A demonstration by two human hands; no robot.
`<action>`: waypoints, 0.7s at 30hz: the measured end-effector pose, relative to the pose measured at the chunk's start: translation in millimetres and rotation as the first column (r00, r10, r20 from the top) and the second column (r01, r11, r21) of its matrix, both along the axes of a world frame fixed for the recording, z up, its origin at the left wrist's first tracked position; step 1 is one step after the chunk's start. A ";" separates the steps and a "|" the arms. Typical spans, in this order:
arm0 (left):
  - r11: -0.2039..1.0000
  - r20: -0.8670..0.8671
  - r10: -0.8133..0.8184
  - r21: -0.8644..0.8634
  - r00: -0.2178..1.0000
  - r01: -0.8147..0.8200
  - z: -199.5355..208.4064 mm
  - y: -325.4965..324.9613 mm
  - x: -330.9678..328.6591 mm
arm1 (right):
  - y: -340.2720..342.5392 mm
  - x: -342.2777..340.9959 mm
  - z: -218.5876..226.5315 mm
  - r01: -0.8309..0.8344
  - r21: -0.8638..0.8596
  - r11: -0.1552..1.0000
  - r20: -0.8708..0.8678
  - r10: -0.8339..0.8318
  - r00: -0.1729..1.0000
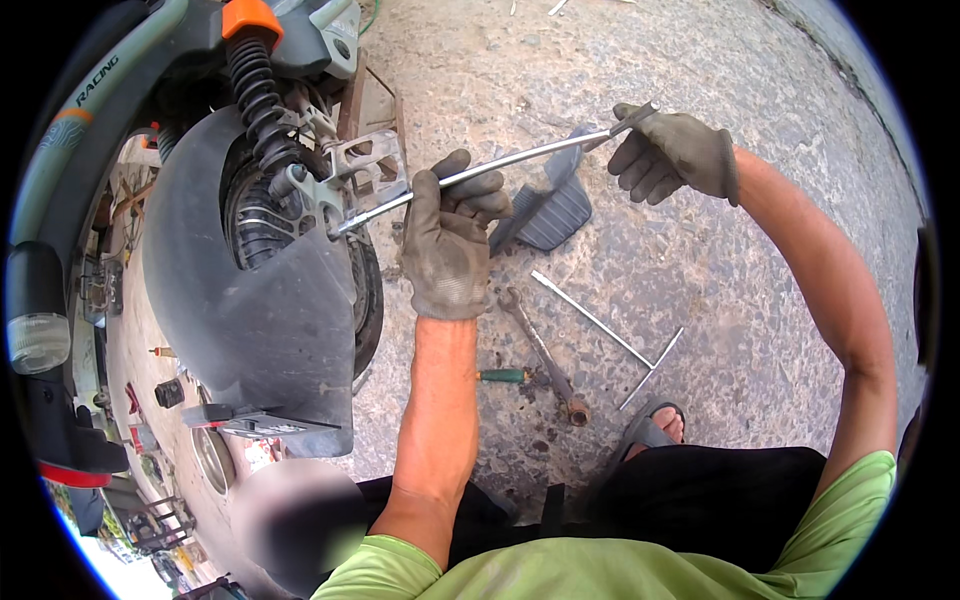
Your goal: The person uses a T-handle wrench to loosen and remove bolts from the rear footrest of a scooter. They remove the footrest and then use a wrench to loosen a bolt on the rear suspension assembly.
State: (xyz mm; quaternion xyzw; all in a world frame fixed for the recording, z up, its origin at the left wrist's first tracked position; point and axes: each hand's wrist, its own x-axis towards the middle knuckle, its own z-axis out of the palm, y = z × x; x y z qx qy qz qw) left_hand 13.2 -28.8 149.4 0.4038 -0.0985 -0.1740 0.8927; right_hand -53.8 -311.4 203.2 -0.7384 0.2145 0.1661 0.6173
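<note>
Both my hands wear grey-brown work gloves. My left hand [448,238] is closed round the lower shaft of a long silver T-handle wrench [540,150], thumb on one side and fingers on the other. At the wrench's far right end, my right hand [680,155] is closed at the crossbar, fingers curled. The socket end reaches the scooter's rear wheel area, beside the black rear fender [280,340] and a grey metal bracket [370,160]. Whether it sits on a bolt is too small to tell. Above the fender is a black coil shock absorber [258,100] with an orange cap.
On the rough concrete lie a second T-handle wrench [600,322], a rusty wrench [540,350], a green-handled screwdriver [503,376] and a black plastic part [562,208]. My sandalled foot [655,428] is near these tools. More tools and parts lie left of the scooter.
</note>
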 end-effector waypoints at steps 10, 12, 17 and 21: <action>1.000 0.015 0.007 -0.015 1.000 -0.006 6.5 -6.0 -0.8 | -8.2 6.8 -5.8 -0.019 -0.702 0.712 0.558 0.566 0.607; 1.000 0.022 0.005 0.008 1.000 -0.005 6.5 -5.5 -1.6 | -12.7 7.3 -3.5 0.208 -0.873 0.441 0.486 0.752 0.445; 0.999 0.011 0.031 0.041 0.999 -0.031 2.8 -0.3 -2.3 | 4.6 9.4 3.3 0.028 -0.407 0.913 0.128 0.027 0.991; 0.999 0.025 0.023 0.021 0.999 -0.024 1.8 0.0 -2.1 | 9.2 -2.2 4.1 -0.066 0.158 0.985 0.022 0.064 0.998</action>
